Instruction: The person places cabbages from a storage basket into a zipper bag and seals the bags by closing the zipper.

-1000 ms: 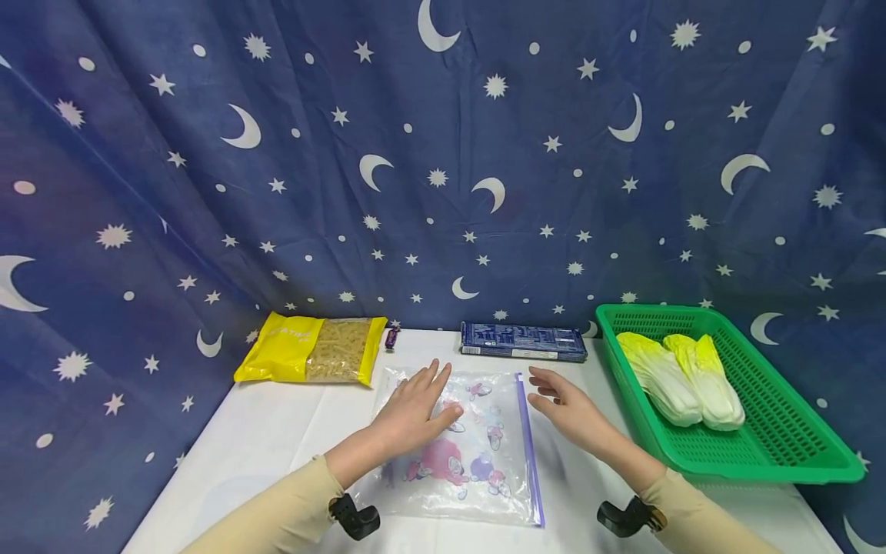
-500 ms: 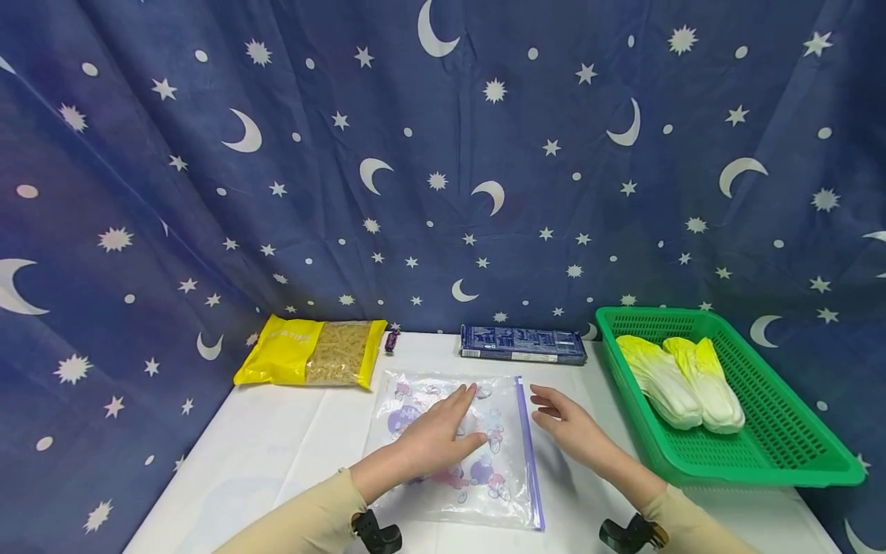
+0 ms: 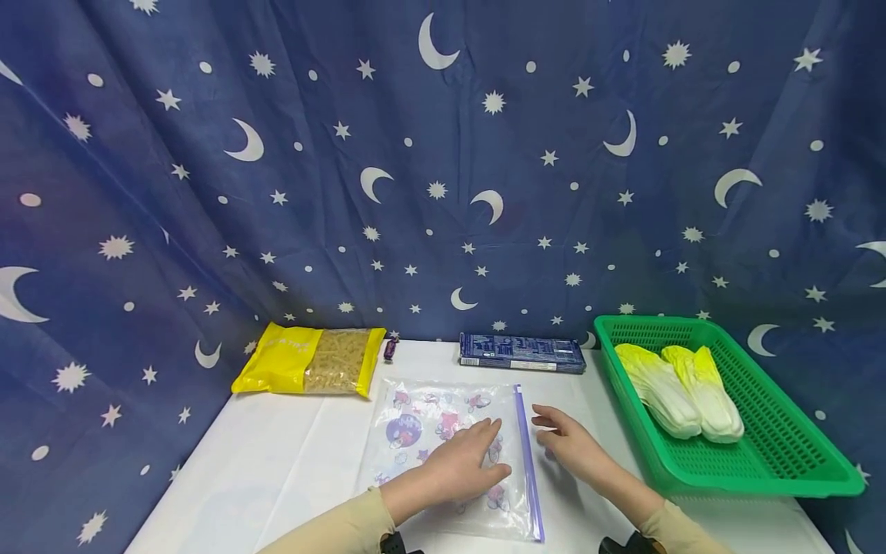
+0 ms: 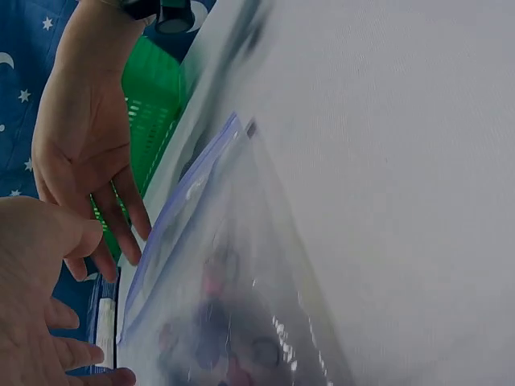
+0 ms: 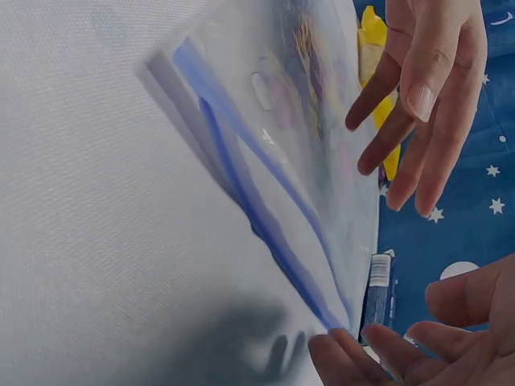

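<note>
A clear zip bag (image 3: 404, 431) printed with pink and purple cartoon figures lies flat on the white table. Its purple zip edge (image 5: 273, 217) is on the right side, and in the right wrist view the two strips bow apart along the middle. Over the bag's right half hovers my left hand (image 3: 467, 465), fingers extended and thumb apart, holding nothing. Just right of the zip edge is my right hand (image 3: 571, 446), its fingers loosely bent and nothing in them. The left wrist view shows both hands (image 4: 84, 153) above the zip side.
A yellow pasta bag (image 3: 311, 360) lies at the back left, with a small dark wrapped candy (image 3: 391, 350) beside it. A flat dark blue packet (image 3: 522, 352) sits at the back. On the right, a green basket (image 3: 796, 431) holds two Chinese cabbages (image 3: 702, 396).
My left hand has moved right and nearer to me across the bag, toward the zip edge. The right hand has shifted only slightly. The head view has tilted up a little.
</note>
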A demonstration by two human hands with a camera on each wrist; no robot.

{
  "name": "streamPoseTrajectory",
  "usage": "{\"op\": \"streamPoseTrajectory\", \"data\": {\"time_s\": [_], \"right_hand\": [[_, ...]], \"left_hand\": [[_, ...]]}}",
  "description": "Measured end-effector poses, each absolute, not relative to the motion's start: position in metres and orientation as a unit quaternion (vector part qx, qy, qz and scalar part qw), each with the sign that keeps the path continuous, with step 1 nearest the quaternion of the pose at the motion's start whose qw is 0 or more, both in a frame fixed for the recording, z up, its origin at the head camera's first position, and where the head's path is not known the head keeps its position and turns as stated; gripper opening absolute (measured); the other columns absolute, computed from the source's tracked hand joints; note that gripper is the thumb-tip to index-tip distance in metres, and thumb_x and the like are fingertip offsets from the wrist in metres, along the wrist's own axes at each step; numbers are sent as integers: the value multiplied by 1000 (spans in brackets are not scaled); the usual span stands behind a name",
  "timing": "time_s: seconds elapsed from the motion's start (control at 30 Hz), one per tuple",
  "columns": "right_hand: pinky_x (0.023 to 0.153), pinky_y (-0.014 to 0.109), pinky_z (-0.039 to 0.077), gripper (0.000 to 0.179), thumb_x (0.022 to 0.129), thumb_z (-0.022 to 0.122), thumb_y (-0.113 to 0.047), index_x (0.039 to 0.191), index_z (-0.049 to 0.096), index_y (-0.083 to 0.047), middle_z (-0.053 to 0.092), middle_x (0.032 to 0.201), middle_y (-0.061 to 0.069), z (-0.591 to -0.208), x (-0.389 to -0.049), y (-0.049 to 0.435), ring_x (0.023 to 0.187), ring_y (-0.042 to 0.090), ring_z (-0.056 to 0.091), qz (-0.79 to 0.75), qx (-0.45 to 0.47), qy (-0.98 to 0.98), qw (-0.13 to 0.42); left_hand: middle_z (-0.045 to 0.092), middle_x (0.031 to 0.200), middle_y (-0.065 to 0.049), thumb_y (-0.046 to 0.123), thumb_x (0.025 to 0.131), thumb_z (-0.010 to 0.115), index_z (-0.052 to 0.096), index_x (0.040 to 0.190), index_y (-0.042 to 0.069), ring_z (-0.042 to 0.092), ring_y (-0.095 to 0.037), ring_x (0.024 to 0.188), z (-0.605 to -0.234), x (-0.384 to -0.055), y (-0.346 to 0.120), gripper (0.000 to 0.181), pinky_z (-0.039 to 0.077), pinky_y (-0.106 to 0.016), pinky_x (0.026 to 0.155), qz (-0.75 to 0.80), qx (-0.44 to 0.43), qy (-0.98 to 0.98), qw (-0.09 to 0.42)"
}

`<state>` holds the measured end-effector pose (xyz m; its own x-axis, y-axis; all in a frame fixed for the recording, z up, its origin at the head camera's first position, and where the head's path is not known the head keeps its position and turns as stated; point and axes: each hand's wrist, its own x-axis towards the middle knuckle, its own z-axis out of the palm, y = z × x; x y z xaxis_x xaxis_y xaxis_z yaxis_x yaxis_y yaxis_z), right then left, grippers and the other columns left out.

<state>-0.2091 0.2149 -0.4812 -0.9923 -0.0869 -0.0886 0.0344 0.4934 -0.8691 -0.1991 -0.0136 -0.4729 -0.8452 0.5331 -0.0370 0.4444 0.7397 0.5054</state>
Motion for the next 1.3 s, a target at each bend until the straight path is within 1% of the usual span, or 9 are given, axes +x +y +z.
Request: {"op": "streamPoseTrajectory", "data": {"time_s": [0.17, 0.27, 0.53, 0.7, 0.83, 0.97, 1.1, 1.27, 1.3], "right_hand": [[84, 44, 60, 49, 96, 58, -2, 143, 51, 7, 64, 128, 23, -486, -207, 214, 104, 30, 67, -510, 9, 857, 67], [81, 43, 61, 47, 97, 55, 1, 143, 49, 10, 63, 126, 24, -489, -208, 216, 100, 29, 68, -531, 25, 844, 75], [74, 42, 62, 43, 98, 45, 7, 141, 48, 15, 65, 115, 23, -495, -211, 224, 88, 27, 67, -567, 45, 819, 79], [72, 41, 62, 43, 99, 45, 5, 141, 49, 13, 67, 110, 18, -494, -212, 228, 86, 24, 66, -560, 62, 822, 86], [72, 40, 61, 43, 100, 46, 2, 142, 49, 11, 67, 109, 18, -495, -213, 229, 86, 24, 66, -559, 65, 821, 92], [72, 39, 61, 43, 100, 47, 0, 142, 49, 11, 67, 109, 18, -496, -213, 230, 87, 24, 66, -555, 64, 824, 97], [72, 38, 61, 44, 100, 49, -1, 143, 49, 10, 68, 109, 17, -497, -213, 231, 87, 24, 66, -551, 67, 826, 97], [73, 39, 61, 44, 100, 51, -1, 142, 49, 11, 67, 109, 18, -496, -212, 227, 87, 24, 66, -560, 58, 821, 95], [73, 40, 62, 44, 101, 52, -1, 142, 49, 11, 67, 109, 18, -495, -212, 226, 87, 24, 66, -562, 55, 820, 95]], "left_hand": [[47, 155, -12, 49, 95, 63, 44, 155, 9, 48, -34, 138, -477, -197, 0, 75, 46, -51, 108, 225, 263, 934, 86], [48, 154, -12, 51, 95, 63, 46, 154, 7, 50, -33, 136, -478, -199, 9, 75, 48, -49, 106, 208, 257, 941, 80], [56, 142, -12, 60, 88, 68, 53, 145, 0, 56, -30, 125, -483, -201, 35, 84, 54, -43, 95, 153, 231, 960, 34], [58, 135, -11, 67, 85, 68, 55, 143, 0, 54, -27, 118, -485, -201, 51, 90, 52, -41, 89, 103, 210, 972, 22], [55, 138, -11, 72, 84, 65, 50, 148, 1, 51, -25, 120, -491, -204, 61, 97, 51, -43, 89, 69, 195, 978, 26], [53, 141, -10, 67, 83, 68, 47, 151, 3, 51, -26, 122, -495, -205, 64, 97, 52, -47, 88, 67, 186, 980, 32], [52, 143, -11, 56, 84, 70, 42, 155, 5, 52, -27, 121, -492, -205, 61, 92, 53, -47, 86, 86, 183, 978, 46], [54, 140, -15, 44, 86, 70, 40, 156, 2, 56, -31, 119, -487, -209, 52, 86, 56, -45, 84, 137, 187, 971, 59], [55, 140, -17, 42, 87, 69, 39, 156, 2, 56, -33, 120, -487, -210, 50, 86, 56, -45, 86, 149, 189, 969, 63]]}}
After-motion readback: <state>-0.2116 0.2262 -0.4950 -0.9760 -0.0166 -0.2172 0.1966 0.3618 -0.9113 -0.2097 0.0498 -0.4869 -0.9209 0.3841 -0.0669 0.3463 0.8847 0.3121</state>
